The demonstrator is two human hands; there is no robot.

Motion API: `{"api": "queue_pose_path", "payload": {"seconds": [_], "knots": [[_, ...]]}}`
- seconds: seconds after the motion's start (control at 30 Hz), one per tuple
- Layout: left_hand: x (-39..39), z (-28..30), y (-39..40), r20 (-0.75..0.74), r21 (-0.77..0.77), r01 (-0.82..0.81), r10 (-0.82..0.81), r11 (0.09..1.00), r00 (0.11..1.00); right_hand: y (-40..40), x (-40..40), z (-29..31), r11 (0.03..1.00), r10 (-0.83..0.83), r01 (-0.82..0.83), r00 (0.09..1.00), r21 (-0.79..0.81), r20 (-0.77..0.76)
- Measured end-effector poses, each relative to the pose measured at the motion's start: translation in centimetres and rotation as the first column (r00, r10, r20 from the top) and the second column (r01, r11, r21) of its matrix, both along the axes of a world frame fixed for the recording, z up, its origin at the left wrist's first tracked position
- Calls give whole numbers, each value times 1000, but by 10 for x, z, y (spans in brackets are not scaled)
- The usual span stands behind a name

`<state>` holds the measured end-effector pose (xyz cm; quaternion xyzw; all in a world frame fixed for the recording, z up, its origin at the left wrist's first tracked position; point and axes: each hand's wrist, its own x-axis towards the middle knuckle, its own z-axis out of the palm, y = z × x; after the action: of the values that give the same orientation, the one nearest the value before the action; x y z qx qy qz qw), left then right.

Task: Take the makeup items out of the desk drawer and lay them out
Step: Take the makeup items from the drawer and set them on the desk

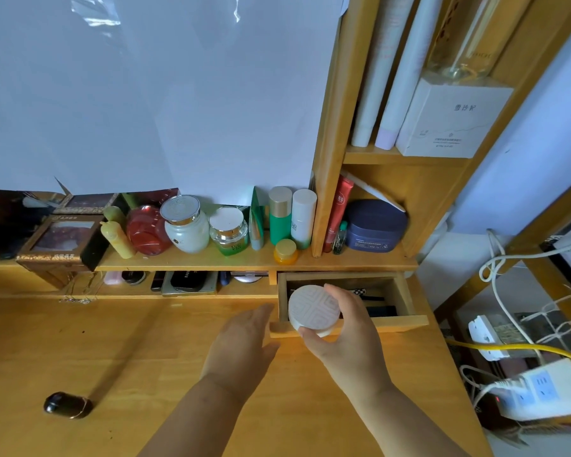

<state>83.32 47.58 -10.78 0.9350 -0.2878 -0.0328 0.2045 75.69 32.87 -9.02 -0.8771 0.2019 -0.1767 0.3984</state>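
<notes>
Fingers (335, 289) of the right hand (346, 331): curled round the rim of a round white compact (314, 310), thumb on its near edge, the rest on its far-right edge. Compact: embossed lid facing up, tilted slightly, held above the near left corner of the open drawer (406, 319).

Left hand (241, 341): flat, fingers loose and extended, grasping nothing, over the desk top (129, 357) just left of the drawer front.

Drawer: pulled out at the right of the desk, dark items inside, too shadowed to identify.

Desk top, near left: one small dark glossy case (67, 405), well apart from both hands.

Shelf (192, 262) above the drawer, far side: yellow squeeze bottle (117, 239), red jar (147, 230), pale green jar (185, 225) with silver lid, smaller green jar (228, 230), green bottle (280, 216), white bottle (303, 219), small orange pot (286, 251).

Right cubby: red tube (338, 212), navy tub (376, 229).

Slot beneath the shelf: flat compacts and cases, partly hidden.
</notes>
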Motion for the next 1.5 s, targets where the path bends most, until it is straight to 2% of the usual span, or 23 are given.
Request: {"api": "queue_pose_path", "payload": {"seconds": [0.1,0.23,0.37,0.5,0.6,0.7,0.83,1.13,1.5], "knots": [[-16,-15,24,59,-19,10,-9,1000,998,10,-2,6,1000,-12,12,1000,14,28],[-44,-42,77,163,-55,-30,39,998,986,46,-4,10,995,98,-97,995,-9,30],[-74,-54,123,177,-70,-122,133,990,975,93,-5,2,970,240,-237,968,49,-76],[-95,-70,159,232,-41,-130,136,991,963,138,-2,-11,950,310,-297,932,94,-189],[-107,-82,173,194,-25,-136,138,990,971,167,4,-19,952,307,-292,922,94,-237],[-111,-87,176,174,-73,-152,162,986,971,192,16,-27,952,306,-293,917,88,-257],[-110,-95,175,248,-156,-164,199,974,948,219,33,-37,950,312,-306,907,68,-284],[-106,-102,173,422,-174,-177,236,969,876,239,47,-54,975,200,-220,930,-30,-310],[-106,-101,174,437,-131,-157,199,979,877,240,45,-60,972,193,-225,924,-61,-329]]}}
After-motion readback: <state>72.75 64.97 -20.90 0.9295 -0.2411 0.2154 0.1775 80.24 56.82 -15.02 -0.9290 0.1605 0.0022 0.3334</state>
